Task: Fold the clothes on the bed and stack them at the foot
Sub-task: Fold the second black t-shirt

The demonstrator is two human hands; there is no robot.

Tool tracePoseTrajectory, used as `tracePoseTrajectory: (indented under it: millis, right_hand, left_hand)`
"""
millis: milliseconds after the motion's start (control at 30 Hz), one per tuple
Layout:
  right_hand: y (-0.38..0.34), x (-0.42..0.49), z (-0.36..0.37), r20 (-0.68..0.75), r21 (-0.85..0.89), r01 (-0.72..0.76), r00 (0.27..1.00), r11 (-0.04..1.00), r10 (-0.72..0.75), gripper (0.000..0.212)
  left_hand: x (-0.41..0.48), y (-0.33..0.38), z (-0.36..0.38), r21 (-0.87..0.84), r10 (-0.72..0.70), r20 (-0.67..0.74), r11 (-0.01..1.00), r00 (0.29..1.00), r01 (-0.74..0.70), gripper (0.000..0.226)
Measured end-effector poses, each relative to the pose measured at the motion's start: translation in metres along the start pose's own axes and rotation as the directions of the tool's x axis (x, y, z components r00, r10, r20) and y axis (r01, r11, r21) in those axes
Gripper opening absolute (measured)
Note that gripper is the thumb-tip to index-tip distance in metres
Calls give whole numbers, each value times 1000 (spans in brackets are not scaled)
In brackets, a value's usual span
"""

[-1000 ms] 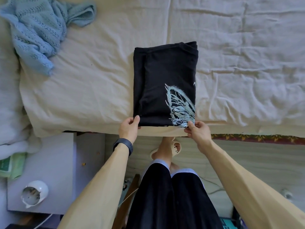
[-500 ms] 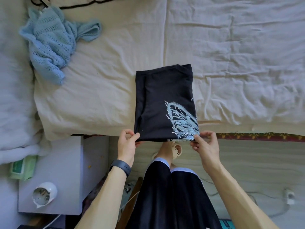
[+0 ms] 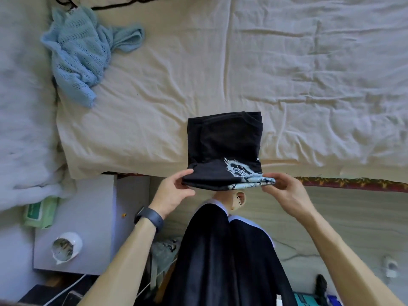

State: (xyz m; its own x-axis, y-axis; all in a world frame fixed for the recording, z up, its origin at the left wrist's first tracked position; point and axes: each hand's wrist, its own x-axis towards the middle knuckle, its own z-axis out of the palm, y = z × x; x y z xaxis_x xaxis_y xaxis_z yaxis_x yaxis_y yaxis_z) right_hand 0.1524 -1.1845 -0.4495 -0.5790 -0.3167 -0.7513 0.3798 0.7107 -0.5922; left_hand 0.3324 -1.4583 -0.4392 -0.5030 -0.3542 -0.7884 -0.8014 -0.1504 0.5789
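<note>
head view: a black butterfly-print t-shirt (image 3: 223, 140) lies part-folded at the near edge of the bed (image 3: 154, 107). the left hand (image 3: 174, 191) and right hand (image 3: 284, 191) each pinch a corner of its lifted near end. likely risks: an uneven carry-over skews the fold, or loose layers slide off the edge. a blue knit sweater (image 3: 81, 54) waits crumpled, well apart.

My left forearm (image 3: 123, 261) and right forearm (image 3: 344, 250) are bare. A dark, matte fitness band (image 3: 150, 218) wraps the wrist of my left hand (image 3: 172, 193). I wear black trousers (image 3: 220, 261) with a pale hem on each leg, and a beige clog (image 3: 238, 200) dotted with small holes on one foot.
</note>
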Motion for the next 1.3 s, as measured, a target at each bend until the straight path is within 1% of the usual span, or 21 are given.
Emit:
tracePoseTrajectory:
  millis: [33,100,133,167,200,233,267,300,367,433,500,600,667,767,867,967,1000,1067,1167,1233,1300]
  right_hand:
    - [-9,8,-7,-29,-39,55,998,998,-56,19]
    - [-25,27,-14,-94,-38,134,986,990,-137,6]
    - [-33,39,-15,-134,-33,169,976,985,-172,5]
    - [-42,52,-13,-172,-36,197,965,980,-200,9]
    - [-49,66,-10,-198,-36,204,958,978,-207,14]
    - [-56,80,-6,-212,-23,188,959,982,-188,16]
    - [-62,94,-1,-217,-9,156,964,988,-154,19]
    - [-65,106,4,-222,-8,123,967,992,-121,21]
    - [-66,127,13,-249,-54,88,963,995,-99,25]
    - [-67,142,20,-291,-100,85,950,991,-111,28]
    - [-68,154,26,-342,-144,73,932,987,-119,28]
    - [-69,170,31,-385,-207,77,910,975,-154,28]
    - [-69,181,33,-396,-212,80,904,974,-160,29]
    - [-69,194,36,-393,-257,16,912,966,-120,34]
    - [-69,203,35,-397,-287,-67,916,956,-55,42]
    - [-72,201,32,-412,-256,-115,911,960,-1,42]
    - [-73,199,30,-416,-226,-125,909,966,21,42]
    - [-73,193,25,-395,-138,-145,915,980,79,46]
    - [-70,183,16,-262,-27,-157,954,987,144,56]
    - [-66,178,9,-166,80,-184,967,980,195,57]
    - [-63,177,3,-79,213,-215,969,953,236,58]
  left_hand:
    - [6,11,-7,104,54,-3,993,999,-53,41]
    - [25,30,-16,268,131,-58,957,990,-111,10]
    - [39,38,-19,329,182,-95,934,979,-142,17]
    - [53,47,-20,347,206,-117,925,972,-154,27]
    - [67,54,-18,270,203,-132,949,970,-162,28]
    - [80,60,-14,134,169,-137,980,976,-151,24]
    - [94,62,-9,36,140,-148,990,979,-136,21]
    - [107,62,-3,-2,119,-178,993,977,-121,21]
    - [130,59,9,66,101,-275,994,956,-86,23]
    - [146,56,18,149,111,-383,987,917,-57,29]
    - [159,58,22,208,137,-440,977,887,-48,33]
    - [175,61,20,292,166,-465,956,870,-27,32]
    - [184,61,16,346,168,-453,938,876,-1,32]
    - [196,59,15,377,114,-425,924,898,61,35]
    - [201,61,21,370,62,-441,921,895,118,41]
    - [197,62,22,321,26,-496,934,868,156,44]
    - [195,63,21,281,16,-510,948,860,149,46]
    - [189,63,19,210,-6,-500,969,866,127,51]
    - [179,61,19,76,-52,-431,993,901,93,56]
    - [175,57,16,-84,-116,-363,992,925,91,51]
    - [175,51,9,-211,-182,-252,969,950,129,45]
